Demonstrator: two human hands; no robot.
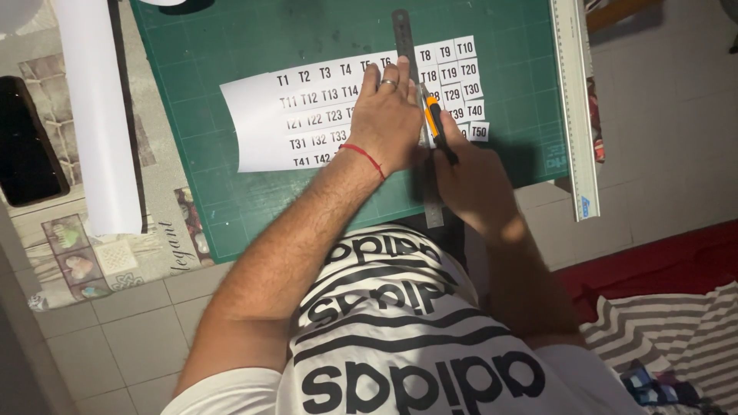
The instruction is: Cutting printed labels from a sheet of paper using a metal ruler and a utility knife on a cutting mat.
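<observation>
- Head view, looking straight down: left hand (388, 115) presses flat, fingers spread, on a steel ruler (415, 115) and on the white label sheet (307, 115) beneath it.
- Right hand (473, 180) is closed around an orange-and-black utility knife (436, 121), its tip down against the ruler's right edge.
- That sheet lies on a green cutting mat (231, 46); a strip of already separated labels (461, 77) sits just right of the ruler.
- Risk, as I judge it: the left fingertips sit right beside the blade's line, so a blade riding up over the ruler edge could catch them.
- Also, any easing of pressure could let the ruler skid and the cut wander into the printed cells.
- Long aluminium straightedge (576, 107) lies at the mat's right edge; a rolled white sheet (100, 115) lies on the left.
- Hard to make out: the blade tip itself is lost in shadow, the left hand hides the middle labels, and the ruler's lower end is dim.
</observation>
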